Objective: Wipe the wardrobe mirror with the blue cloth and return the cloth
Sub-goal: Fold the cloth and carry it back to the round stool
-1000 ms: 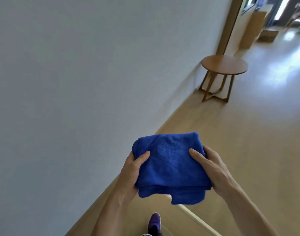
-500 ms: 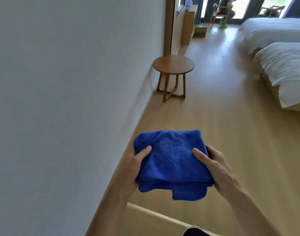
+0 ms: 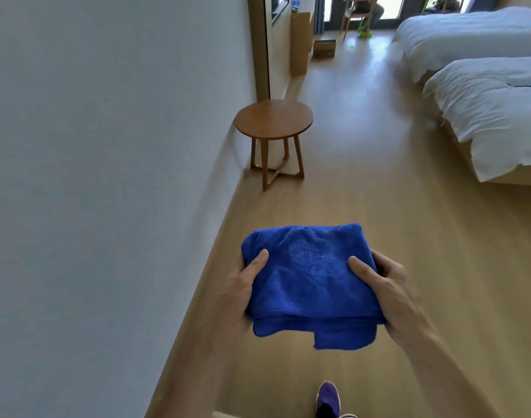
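Note:
A folded blue cloth (image 3: 311, 279) is held flat in front of me, low in the view, above the wooden floor. My left hand (image 3: 238, 292) grips its left edge with the thumb on top. My right hand (image 3: 388, 292) grips its right edge, thumb on top as well. A loose corner of the cloth hangs down at the front. The wardrobe mirror is not visible in this frame.
A small round wooden table (image 3: 273, 119) stands ahead against the white wall (image 3: 107, 176). Two beds with white bedding (image 3: 493, 110) fill the right side. Behind the table are a wooden door frame (image 3: 259, 46), a cabinet (image 3: 300, 40) and a chair (image 3: 358, 16). My purple shoe (image 3: 327, 398) shows at the bottom.
The view has swung to the right and forward along the wall, so the table sits nearer and the beds have come into sight. Both hands keep the same hold on the cloth.

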A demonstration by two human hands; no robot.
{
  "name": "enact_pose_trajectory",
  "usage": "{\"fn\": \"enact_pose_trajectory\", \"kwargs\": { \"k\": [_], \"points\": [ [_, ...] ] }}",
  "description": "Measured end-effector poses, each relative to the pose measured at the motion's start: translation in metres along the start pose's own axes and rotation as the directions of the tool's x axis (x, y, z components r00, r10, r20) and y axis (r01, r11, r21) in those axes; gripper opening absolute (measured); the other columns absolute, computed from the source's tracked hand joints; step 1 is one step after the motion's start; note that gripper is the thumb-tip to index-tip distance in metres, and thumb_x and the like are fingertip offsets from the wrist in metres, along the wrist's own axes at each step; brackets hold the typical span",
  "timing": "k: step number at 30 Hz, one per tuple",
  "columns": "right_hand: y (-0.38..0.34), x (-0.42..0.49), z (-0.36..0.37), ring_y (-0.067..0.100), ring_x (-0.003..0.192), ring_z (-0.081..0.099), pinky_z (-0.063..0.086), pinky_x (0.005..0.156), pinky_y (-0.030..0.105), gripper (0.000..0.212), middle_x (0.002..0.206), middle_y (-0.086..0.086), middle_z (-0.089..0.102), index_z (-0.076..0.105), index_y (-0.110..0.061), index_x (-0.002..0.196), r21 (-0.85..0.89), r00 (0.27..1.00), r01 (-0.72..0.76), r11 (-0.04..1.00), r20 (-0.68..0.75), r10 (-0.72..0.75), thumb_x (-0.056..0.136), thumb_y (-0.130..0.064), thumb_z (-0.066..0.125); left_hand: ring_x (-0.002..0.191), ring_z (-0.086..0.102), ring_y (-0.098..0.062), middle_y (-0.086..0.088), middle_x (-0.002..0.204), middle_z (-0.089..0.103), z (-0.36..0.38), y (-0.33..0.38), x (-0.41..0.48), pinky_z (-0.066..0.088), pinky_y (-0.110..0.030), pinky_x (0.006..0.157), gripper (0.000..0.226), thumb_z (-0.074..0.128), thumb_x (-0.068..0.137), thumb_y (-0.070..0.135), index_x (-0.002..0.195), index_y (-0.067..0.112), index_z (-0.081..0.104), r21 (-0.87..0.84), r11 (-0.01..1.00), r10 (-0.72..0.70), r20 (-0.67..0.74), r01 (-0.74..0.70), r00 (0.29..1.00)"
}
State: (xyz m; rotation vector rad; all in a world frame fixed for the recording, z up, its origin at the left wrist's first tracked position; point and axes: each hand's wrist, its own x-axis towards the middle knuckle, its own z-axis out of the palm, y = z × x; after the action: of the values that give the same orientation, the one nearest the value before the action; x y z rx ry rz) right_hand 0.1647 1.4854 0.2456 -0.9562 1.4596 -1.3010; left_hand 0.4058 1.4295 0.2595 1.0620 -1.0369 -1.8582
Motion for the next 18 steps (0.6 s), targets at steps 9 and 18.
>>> {"fn": "enact_pose_trajectory", "kwargs": {
  "k": [9, 18],
  "points": [
    [-0.031, 0.116, -0.083, 0.025, 0.096, 0.074, 0.059, 0.081, 0.044, 0.016, 0.103, 0.004, 0.077, 0.073, -0.025, 0.109, 0.025, 1.0, 0.003, 1.0, -0.022, -0.003, 0.098, -0.029, 0.061, 0.116, 0.071, -0.028, -0.008, 0.126, 0.073, 0.084, 0.027, 0.124, 0.061, -0.032, 0.083, 0.034, 0.061, 0.099, 0.049, 0.127, 0.03, 0.066, -0.026, 0.999, -0.037, 0.005, 0.038, 0.999],
    [-0.048, 0.238, -0.117, 0.023, 0.096, 0.074, 0.058, 0.083, 0.046, 0.015, 0.104, 0.001, 0.077, 0.073, -0.029, 0.108, -0.008, 0.997, -0.015, 1.0, -0.076, 0.014, 0.098, -0.033, 0.063, 0.11, 0.073, -0.031, -0.012, 0.12, 0.075, 0.113, 0.052, 0.259, 0.061, -0.038, 0.081, 0.04, 0.063, 0.097, 0.049, 0.128, 0.023, 0.066, -0.019, 0.997, -0.074, -0.035, 0.073, 0.997]
  ]
}}
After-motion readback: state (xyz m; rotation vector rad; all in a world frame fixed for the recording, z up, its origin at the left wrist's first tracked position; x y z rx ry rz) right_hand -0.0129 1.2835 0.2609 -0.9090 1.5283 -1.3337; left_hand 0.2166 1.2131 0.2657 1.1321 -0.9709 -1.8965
